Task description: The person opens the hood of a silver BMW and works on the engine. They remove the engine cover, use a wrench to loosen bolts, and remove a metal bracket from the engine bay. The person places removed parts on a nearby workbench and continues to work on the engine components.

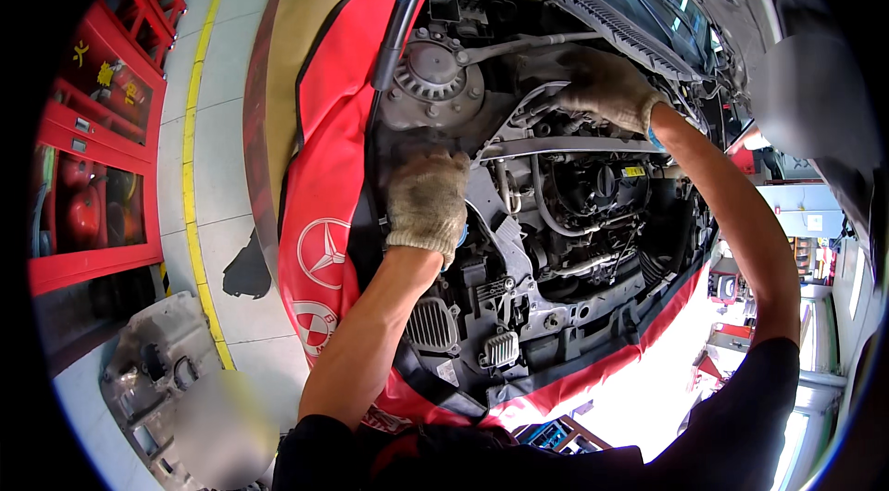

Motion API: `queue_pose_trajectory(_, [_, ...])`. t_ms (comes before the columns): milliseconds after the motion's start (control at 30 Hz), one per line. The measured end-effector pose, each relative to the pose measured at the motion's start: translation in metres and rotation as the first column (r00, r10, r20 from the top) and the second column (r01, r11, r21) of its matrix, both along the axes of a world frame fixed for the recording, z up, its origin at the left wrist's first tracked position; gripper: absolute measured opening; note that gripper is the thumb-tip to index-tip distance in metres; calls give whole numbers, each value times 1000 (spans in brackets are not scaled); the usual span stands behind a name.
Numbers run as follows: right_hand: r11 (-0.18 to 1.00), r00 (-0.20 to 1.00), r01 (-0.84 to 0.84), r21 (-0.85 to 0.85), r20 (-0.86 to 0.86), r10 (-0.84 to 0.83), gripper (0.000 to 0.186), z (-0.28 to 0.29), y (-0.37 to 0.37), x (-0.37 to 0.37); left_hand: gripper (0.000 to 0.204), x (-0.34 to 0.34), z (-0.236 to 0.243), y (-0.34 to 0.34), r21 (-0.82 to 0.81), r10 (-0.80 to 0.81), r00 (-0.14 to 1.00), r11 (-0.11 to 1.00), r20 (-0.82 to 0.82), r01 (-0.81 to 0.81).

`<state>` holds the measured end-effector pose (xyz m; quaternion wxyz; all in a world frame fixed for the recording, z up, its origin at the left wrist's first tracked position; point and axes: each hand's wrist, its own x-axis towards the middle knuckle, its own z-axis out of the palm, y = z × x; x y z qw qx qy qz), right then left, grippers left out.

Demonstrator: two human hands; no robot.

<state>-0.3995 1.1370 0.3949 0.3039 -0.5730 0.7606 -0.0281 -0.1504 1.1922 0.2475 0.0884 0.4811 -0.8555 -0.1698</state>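
Note:
Both my hands wear dirty knitted work gloves and reach into a car's engine bay. Below the round strut tower mount, my left hand has its fingers curled; whatever they grip is hidden beneath the glove. Farther right, my right hand is closed among hoses and wiring behind the grey cross brace. A dark curved hose or cable runs beside its fingertips, but what it holds cannot be made out. The engine lies in front of that brace, with pipes around it.
A red padded fender cover drapes over the left and front edges. A black support strut slants down at the upper left. Red cabinets line the left wall beyond a yellow floor line. A metal housing sits lower left.

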Motion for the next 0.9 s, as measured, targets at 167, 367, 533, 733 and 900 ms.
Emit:
queue_pose_trajectory(167, [864,778,-498,74,-404,482,21,4,-2,-2,25,0,0,1,-32,3,1000,999,-13,-3])
queue_pose_trajectory(367, [995,993,-65,-80,98,73,14,-2,12,-11,23,-1,-2,1,-50,16,1000,999,-8,-16])
queue_pose_trajectory(533, [736,742,-651,-186,-362,565,30,-8,13,-13,23,-1,-6,1,-32,8,1000,999,-20,-9])
queue_pose_trajectory(733, [951,927,-285,-121,-288,241,20,-15,14,-15,19,-2,-8,-2,7,1,999,1000,-49,-1])
queue_pose_trajectory(900, [706,778,-615,-351,-415,471,18,-16,17,-13,19,2,-6,0,13,-1,998,1000,-65,2])
